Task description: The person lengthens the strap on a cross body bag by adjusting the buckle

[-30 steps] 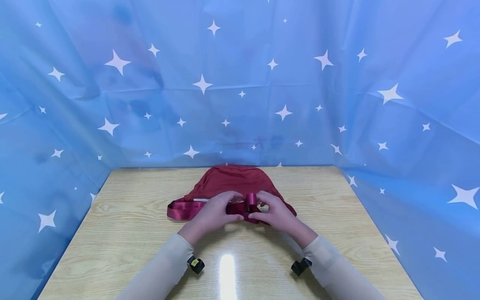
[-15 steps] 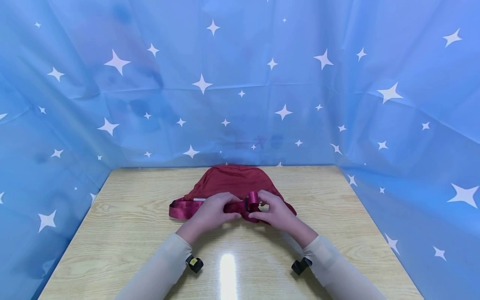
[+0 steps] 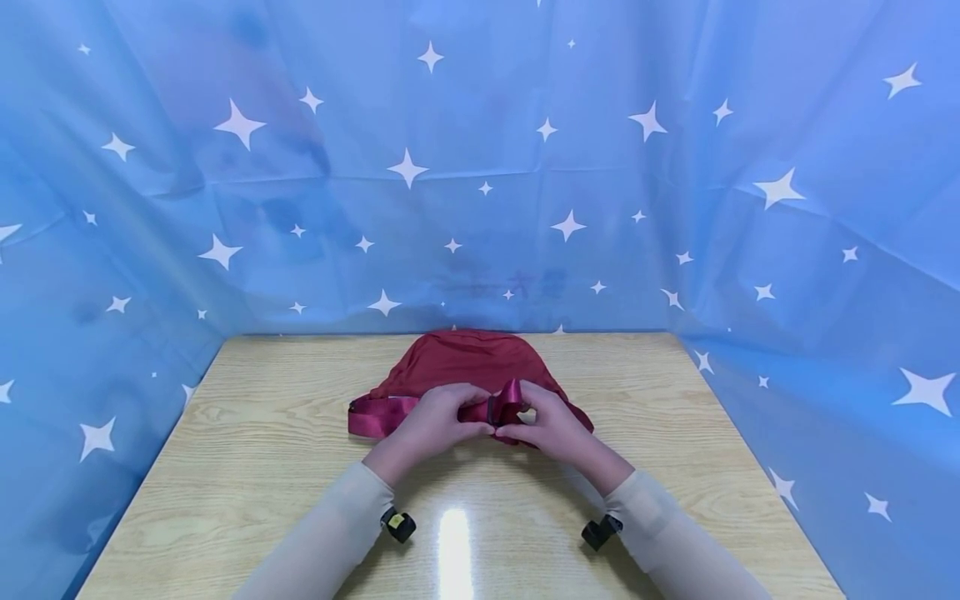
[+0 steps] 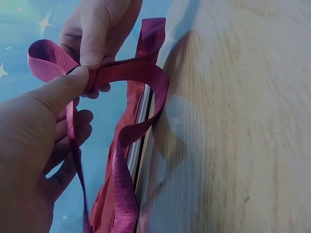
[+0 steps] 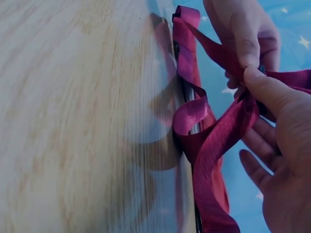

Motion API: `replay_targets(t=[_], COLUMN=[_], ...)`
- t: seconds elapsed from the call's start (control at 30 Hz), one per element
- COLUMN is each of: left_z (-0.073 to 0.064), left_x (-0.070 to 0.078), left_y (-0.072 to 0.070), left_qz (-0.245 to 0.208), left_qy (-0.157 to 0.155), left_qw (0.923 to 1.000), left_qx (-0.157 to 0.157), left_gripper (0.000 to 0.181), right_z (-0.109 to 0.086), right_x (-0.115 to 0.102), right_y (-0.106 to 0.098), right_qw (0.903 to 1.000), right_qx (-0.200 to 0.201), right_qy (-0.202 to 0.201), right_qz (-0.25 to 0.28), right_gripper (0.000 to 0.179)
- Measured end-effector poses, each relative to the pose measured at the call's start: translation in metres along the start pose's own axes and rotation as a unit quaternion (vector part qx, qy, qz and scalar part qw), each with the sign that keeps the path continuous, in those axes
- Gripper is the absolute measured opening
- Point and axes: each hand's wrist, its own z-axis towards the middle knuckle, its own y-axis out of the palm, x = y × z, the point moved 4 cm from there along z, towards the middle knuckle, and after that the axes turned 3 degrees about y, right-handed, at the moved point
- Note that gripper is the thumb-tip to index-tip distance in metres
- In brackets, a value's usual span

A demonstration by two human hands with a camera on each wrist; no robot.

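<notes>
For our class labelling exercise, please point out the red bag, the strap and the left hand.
Red bag (image 3: 472, 362): head view, on its fabric body.
Strap (image 5: 217, 145): right wrist view, on a curving stretch.
Left hand (image 3: 430, 418): head view, on its back.

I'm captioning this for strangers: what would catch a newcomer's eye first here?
Probably the dark red bag at the far edge of the wooden table, standing out against the blue starry backdrop. Next, the left hand and right hand at its near side, both pinching a shiny magenta strap.
</notes>
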Motion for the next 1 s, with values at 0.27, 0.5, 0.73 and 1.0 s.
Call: replay_targets(t=[0.27,0.5,0.73,1.0], left_z=[-0.009,-0.02,-0.019,-0.01], left_x=[-0.009,-0.021,-0.015,-0.006], left_y=[-0.003,-0.007,-0.008,-0.003], left_qz=[-0.001,0.075,0.08,0.056], left_qy=[-0.024,-0.031,-0.021,-0.007], left_qw=[0.9996,0.9965,0.9966,0.9984], left_qx=[-0.011,-0.018,-0.009,0.001], left_gripper=[0.063,0.053,0.042,0.04], right_z=[-0.001,0.0,-0.001,-0.001], right_x=[0.001,0.001,0.002,0.002], right_y=[-0.001,0.0,0.0,0.001], right_qw=[0.9996,0.9996,0.9997,0.9996], right_qx=[0.001,0.007,0.007,0.004], right_qy=[0.002,0.007,0.009,0.026], right_qz=[-0.028,-0.027,-0.024,-0.006], right_gripper=[0.039,0.036,0.035,0.042])
